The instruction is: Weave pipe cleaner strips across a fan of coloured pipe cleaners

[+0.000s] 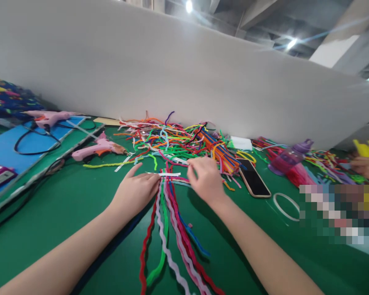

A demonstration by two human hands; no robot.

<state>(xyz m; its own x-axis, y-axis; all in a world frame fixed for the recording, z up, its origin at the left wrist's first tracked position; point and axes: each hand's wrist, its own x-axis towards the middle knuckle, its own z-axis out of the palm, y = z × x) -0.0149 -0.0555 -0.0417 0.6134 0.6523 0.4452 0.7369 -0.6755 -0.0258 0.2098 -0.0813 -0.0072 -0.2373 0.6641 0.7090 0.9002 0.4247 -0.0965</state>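
Several long fuzzy pipe cleaners [160,217], in red, lilac, green, pink and blue, fan out toward me, some of them wavy. A short white strip [169,175] lies across their upper ends. My left hand [138,188] rests palm down at the strip's left end, its fingers flat against the bunch and its thumb raised apart. To the right, my right hand [206,180] hovers with bent fingers brought together; whatever is in the pinch is too small to make out. Pink and light blue pipe cleaners run sideways from the bunch toward this hand.
Behind my hands lies a tangled pile of pipe cleaners [160,139]. Two pink glue guns [100,150] with black cords sit at left. At right are a phone [254,178], a purple bottle [290,157], a white ring [285,207] and another person's hand [367,167].
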